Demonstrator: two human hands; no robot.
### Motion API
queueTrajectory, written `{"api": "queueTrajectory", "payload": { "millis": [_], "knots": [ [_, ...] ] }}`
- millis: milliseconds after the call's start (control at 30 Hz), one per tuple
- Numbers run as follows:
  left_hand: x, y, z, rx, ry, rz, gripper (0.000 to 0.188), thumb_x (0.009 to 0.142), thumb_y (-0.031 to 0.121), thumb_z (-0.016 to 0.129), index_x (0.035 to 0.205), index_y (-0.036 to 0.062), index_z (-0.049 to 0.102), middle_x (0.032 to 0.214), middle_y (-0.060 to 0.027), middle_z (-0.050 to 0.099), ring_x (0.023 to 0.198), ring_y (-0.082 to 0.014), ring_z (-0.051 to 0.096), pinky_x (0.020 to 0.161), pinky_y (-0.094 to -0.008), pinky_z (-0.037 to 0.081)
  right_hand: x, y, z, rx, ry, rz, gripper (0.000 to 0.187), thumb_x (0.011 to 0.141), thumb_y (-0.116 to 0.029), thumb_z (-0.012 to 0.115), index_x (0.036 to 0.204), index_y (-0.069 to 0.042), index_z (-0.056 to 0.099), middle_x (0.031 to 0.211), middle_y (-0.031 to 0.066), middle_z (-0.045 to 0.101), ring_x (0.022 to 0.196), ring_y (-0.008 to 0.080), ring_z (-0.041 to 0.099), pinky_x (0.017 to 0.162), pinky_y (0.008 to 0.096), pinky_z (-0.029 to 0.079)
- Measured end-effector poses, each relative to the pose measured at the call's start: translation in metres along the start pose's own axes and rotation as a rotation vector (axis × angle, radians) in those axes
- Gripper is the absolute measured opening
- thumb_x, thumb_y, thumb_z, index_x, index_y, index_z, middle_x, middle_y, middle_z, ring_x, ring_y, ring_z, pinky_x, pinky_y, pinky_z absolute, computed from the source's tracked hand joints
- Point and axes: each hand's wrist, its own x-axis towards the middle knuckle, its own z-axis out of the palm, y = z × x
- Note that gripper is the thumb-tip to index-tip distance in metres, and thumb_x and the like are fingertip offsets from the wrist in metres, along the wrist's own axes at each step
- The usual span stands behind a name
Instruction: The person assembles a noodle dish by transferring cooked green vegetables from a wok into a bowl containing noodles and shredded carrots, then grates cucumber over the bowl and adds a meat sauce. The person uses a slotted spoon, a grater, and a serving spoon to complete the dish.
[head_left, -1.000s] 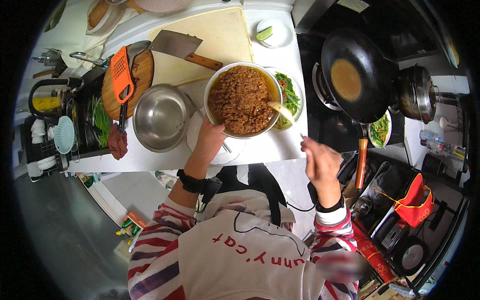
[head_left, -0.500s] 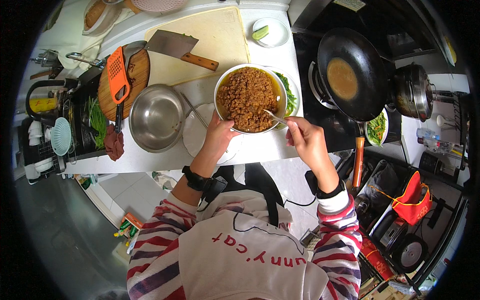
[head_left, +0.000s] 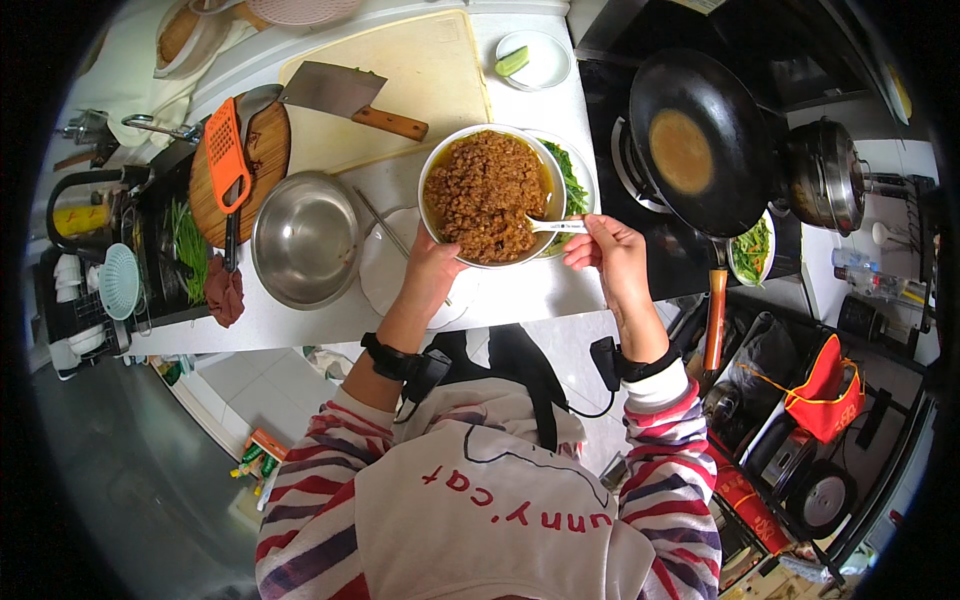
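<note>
A round white bowl holds brown minced meat with yellowish oil around its edge. At its near left side, my left hand grips the bowl, thumb over the rim and the other fingers mostly hidden beneath. My right hand pinches the handle of a white spoon, whose head is sunk in the meat at the right. Partly behind the bowl lies a white plate with green vegetables. Left of my left wrist are a pale round dish and a thin metal utensil across it.
A steel basin stands to the left. Beyond it, a cleaver rests on a cream cutting board, near an orange grater. On the right, a wok with brown liquid sits on the stove, its wooden handle jutting toward me.
My right hand has shifted slightly and the spoon's handle has swung from slanting toward me to nearly level, pointing right. My left hand keeps its grip on the bowl. The view has moved a little.
</note>
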Motion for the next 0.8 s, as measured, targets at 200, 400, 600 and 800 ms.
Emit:
{"api": "queueTrajectory", "payload": {
  "millis": [200,400,600,800],
  "knots": [
    [0.002,0.000,0.001,-0.044,-0.004,0.004,0.068,0.074,0.015,0.061,0.135,0.0037,0.032,0.134,-0.0138,0.041,0.126,-0.0312,0.040,0.102,-0.0521,0.035,-0.006,-0.003,-0.001,0.036,0.010,-0.031,0.024,0.095,-0.016,0.048,0.093,0.005,0.059,0.071,0.0152,0.065,0.056,0.0182,0.063,0.051,0.0240,0.050],
    [0.008,0.008,0.001,-0.066,-0.045,0.037,0.071,0.072,0.014,0.062,0.136,0.0030,0.031,0.135,-0.0142,0.041,0.126,-0.0318,0.040,0.103,-0.0523,0.034,-0.015,-0.009,-0.008,0.139,-0.015,-0.087,0.026,0.096,-0.016,0.047,0.100,0.007,0.059,0.072,0.0154,0.065,0.056,0.0180,0.063,0.052,0.0243,0.050],
    [0.009,0.019,-0.012,-0.067,-0.054,0.050,0.073,0.073,0.016,0.064,0.136,0.0043,0.031,0.136,-0.0138,0.038,0.128,-0.0320,0.036,0.105,-0.0531,0.030,-0.009,-0.009,-0.029,0.218,0.087,-0.256,0.028,0.096,-0.016,0.045,0.103,0.007,0.058,0.075,0.0156,0.065,0.058,0.0172,0.062,0.053,0.0246,0.050],
    [-0.001,0.028,-0.027,-0.061,-0.023,0.121,0.071,0.074,0.017,0.063,0.137,0.0060,0.031,0.138,-0.0135,0.036,0.129,-0.0311,0.035,0.105,-0.0523,0.030,0.017,0.029,-0.025,-0.031,0.240,-0.473,0.024,0.095,-0.013,0.048,0.108,0.005,0.058,0.079,0.0130,0.065,0.064,0.0168,0.064,0.058,0.0269,0.052]
  ]
}}
